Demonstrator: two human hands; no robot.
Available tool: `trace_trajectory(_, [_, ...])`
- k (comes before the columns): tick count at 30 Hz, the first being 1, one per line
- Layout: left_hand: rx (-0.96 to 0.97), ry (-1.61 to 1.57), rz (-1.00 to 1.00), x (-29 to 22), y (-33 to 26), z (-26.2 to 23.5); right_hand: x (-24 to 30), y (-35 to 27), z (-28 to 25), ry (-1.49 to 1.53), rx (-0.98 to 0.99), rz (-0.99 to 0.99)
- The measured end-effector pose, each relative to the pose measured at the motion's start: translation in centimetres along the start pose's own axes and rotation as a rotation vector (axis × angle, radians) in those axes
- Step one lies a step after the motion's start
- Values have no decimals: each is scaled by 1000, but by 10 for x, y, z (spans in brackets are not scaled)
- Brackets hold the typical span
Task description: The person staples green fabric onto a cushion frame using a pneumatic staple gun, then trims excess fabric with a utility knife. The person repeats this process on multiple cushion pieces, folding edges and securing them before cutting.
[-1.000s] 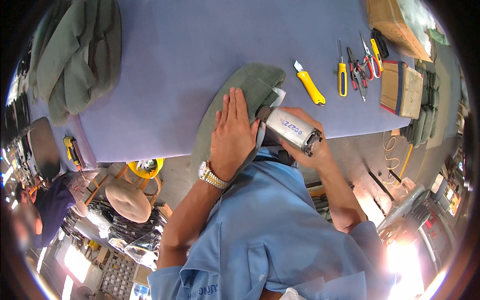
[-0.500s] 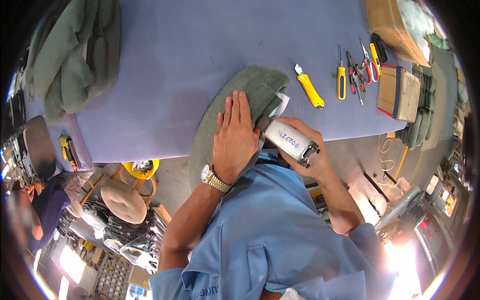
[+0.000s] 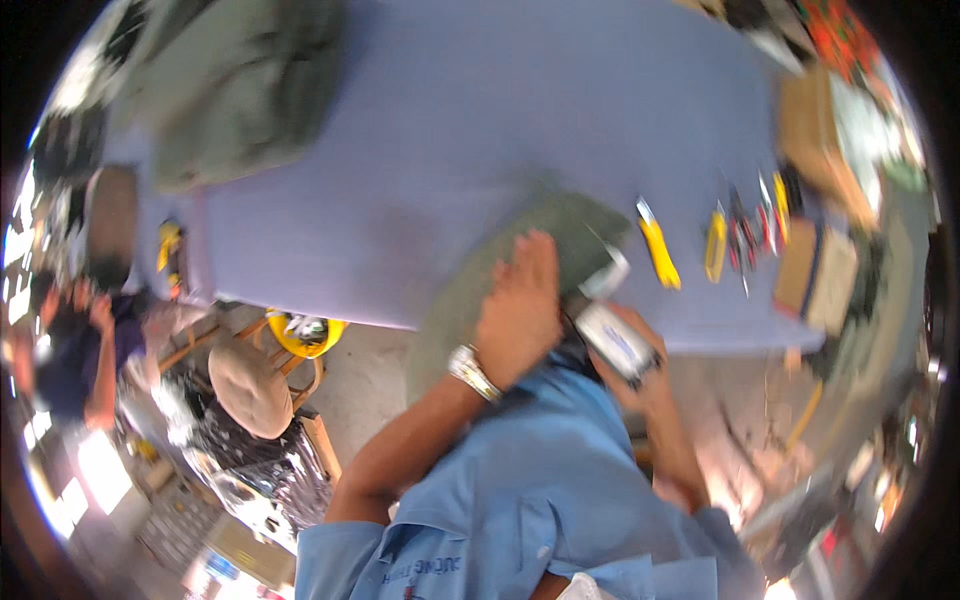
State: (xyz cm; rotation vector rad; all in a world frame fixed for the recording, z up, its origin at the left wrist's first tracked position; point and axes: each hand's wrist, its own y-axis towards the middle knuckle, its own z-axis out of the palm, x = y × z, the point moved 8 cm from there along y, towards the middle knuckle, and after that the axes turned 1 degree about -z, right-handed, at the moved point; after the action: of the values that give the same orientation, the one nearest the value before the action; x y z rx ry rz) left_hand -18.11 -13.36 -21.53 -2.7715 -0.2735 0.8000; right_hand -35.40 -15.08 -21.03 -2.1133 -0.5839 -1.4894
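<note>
A dark green, curved upholstered pad point(image 3: 585, 228) rests partly on the table's near edge and partly over my lap. My left hand point(image 3: 520, 312), a watch on its wrist, lies on the pad with fingers stretched out. In my right hand point(image 3: 646, 378) is a grey cylindrical power tool, apparently a pneumatic staple gun point(image 3: 613, 342). Its nose points toward the pad's near side, but the contact point is hidden. A white flap point(image 3: 606, 277) sticks out at the pad's right end. Motion blur softens both hands.
On the blue table point(image 3: 480, 110), a yellow utility knife point(image 3: 658, 250), a yellow screwdriver point(image 3: 716, 245), pliers point(image 3: 741, 238) and scissors point(image 3: 768, 215) lie right. Cardboard box point(image 3: 822, 140) stands beyond. Green pads point(image 3: 240, 110) are piled far left. A person point(image 3: 75, 350) sits left, beyond a stool point(image 3: 248, 388).
The whole view has shifted, so table and tools appear lower and farther right. My left hand stays on the pad and my right hand keeps the staple gun beside it.
</note>
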Motion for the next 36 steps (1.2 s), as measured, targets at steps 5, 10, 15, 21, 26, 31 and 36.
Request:
trace_trajectory(5, [-123,139,31,8,-6,15,22,8,11,-186,-19,30])
trace_trajectory(10, [-48,35,9,15,1,22,-48,-12,25,270,-67,319])
trace_trajectory(15, [-89,41,-8,14,2,20,-66,-17,16,5,-28,136])
trace_trajectory(21, [-29,9,-82,14,-8,0,-50,5,18,204,20,116])
trace_trajectory(26, [-106,51,-113,39,-60,-20,26,1,19,-280,-121,175])
trace_trajectory(31, [-262,155,-55,49,-51,-26,-50,28,25,36,-8,-115])
trace_trajectory(36, [-242,113,-6,33,-37,-47,-58,43,14,226,-14,61])
